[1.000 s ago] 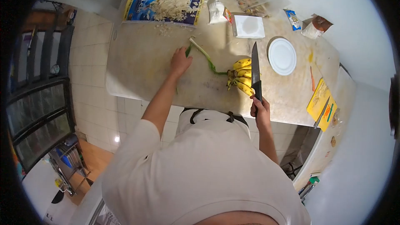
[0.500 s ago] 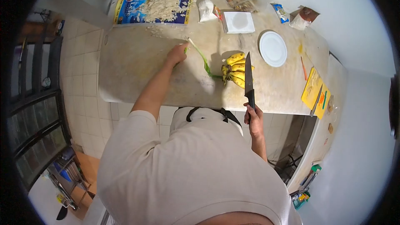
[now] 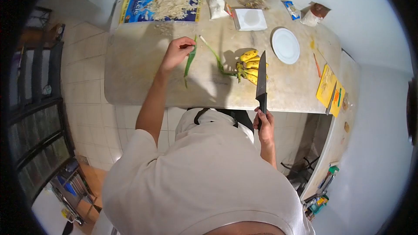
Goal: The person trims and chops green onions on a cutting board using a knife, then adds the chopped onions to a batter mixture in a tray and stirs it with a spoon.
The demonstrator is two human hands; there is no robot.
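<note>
My left hand [image 3: 176,53] is raised over the table and pinches a green spring onion leaf [image 3: 189,66], which hangs down from the fingers. Just right of it a spring onion [image 3: 211,51] with a white end lies on the tabletop, its green end reaching toward a bunch of bananas [image 3: 251,66]. In my right hand [image 3: 265,128], at the table's front edge, is a large kitchen knife [image 3: 261,77]. The fingers wrap round its black handle. Its blade points away from me and covers part of the bananas.
A blue printed plastic sheet [image 3: 135,11] bears a pile of pale flakes [image 3: 172,5] at the back left. Behind the bananas stand a white bag [image 3: 216,8] and a white box [image 3: 250,20]. A white plate [image 3: 285,45] lies right of them; a yellow board [image 3: 325,85] rests farther right.
My left hand has lifted and turned, and the leaf now hangs in plain sight from its fingers. The knife stays upright in my right hand. The view has shifted slightly.
</note>
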